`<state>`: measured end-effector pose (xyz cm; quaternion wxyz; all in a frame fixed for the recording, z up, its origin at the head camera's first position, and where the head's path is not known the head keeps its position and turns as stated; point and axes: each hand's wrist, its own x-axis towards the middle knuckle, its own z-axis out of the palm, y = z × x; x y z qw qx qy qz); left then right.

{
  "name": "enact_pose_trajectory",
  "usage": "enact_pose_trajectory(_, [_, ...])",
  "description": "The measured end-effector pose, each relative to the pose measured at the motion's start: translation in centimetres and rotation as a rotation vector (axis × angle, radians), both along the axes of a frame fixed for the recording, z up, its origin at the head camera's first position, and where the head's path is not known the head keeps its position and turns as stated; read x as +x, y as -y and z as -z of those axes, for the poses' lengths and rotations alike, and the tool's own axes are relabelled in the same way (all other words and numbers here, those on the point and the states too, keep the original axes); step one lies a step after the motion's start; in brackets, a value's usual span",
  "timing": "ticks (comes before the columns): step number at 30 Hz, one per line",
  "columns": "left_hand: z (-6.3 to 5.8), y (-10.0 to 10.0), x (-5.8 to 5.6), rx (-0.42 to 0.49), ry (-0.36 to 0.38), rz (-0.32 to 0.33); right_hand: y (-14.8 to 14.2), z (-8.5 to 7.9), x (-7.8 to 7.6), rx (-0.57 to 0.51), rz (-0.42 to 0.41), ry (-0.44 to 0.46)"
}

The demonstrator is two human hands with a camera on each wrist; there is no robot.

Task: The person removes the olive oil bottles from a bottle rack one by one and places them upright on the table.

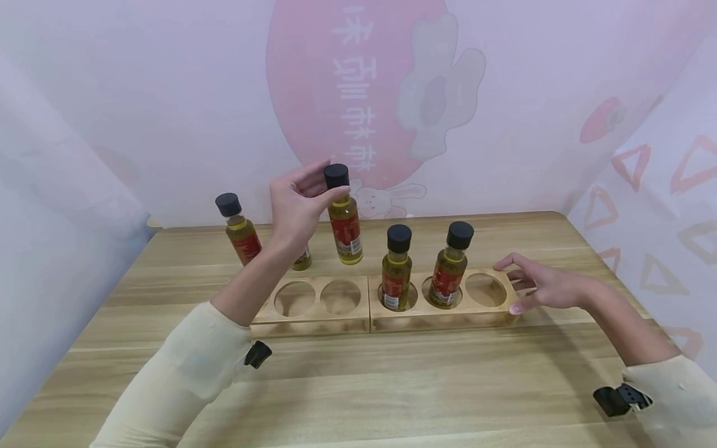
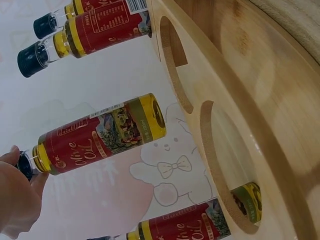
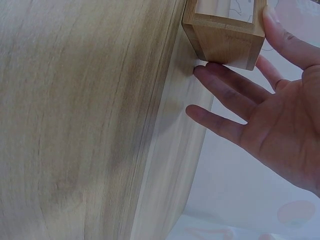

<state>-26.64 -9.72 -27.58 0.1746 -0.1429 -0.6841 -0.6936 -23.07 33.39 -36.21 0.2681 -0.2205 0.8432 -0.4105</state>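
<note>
Red-labelled and clear, a black-capped bottle of yellow oil (image 1: 345,233) hangs below the left hand (image 1: 297,202), its cap (image 1: 337,177) gripped between thumb and fingers. The right hand (image 1: 551,287) holds one end of the pale wooden, round-holed rack (image 1: 467,306) between thumb and forefinger
</note>
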Motion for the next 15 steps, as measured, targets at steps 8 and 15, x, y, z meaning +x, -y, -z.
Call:
enact_pose_trajectory(8, [1.0,-0.1,-0.9,-0.011,0.101,-0.038,0.0,-0.1,0.1,0.002,0.002,0.0])
enact_pose_trajectory(15, [1.7,-0.1,-1.5,-0.03,0.189,-0.085,0.1,-0.1,0.1,-0.005,0.007,0.005])
